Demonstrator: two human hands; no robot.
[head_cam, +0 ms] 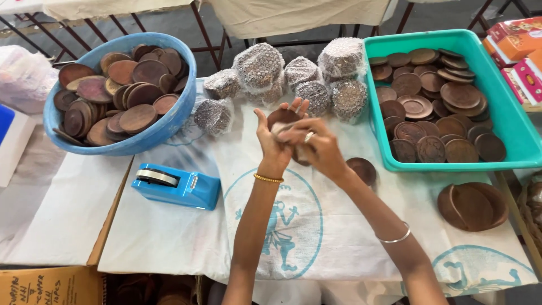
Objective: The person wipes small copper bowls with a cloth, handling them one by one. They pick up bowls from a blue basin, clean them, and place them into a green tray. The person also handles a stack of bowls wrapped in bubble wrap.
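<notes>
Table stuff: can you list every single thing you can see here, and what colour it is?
round bowl: one, blue, far left, heaped with brown wooden discs
tray: one, teal, far right, full of brown discs
bubble-wrapped bundles: about eight, silvery, far middle
tape dispenser: one, blue, left of the arms
loose disc: one, brown, beside tray
disc stack: one, brown, near right
boxes: several, red and orange, far right corner
cloth: white with blue print, covering table
left hand: holds brown disc
right hand: touching same disc

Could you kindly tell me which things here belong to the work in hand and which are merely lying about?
In use: left hand, right hand, small wooden discs, bubble-wrapped bundles, tape dispenser, blue bowl, teal tray.
Lying about: printed boxes, cardboard carton.
</notes>
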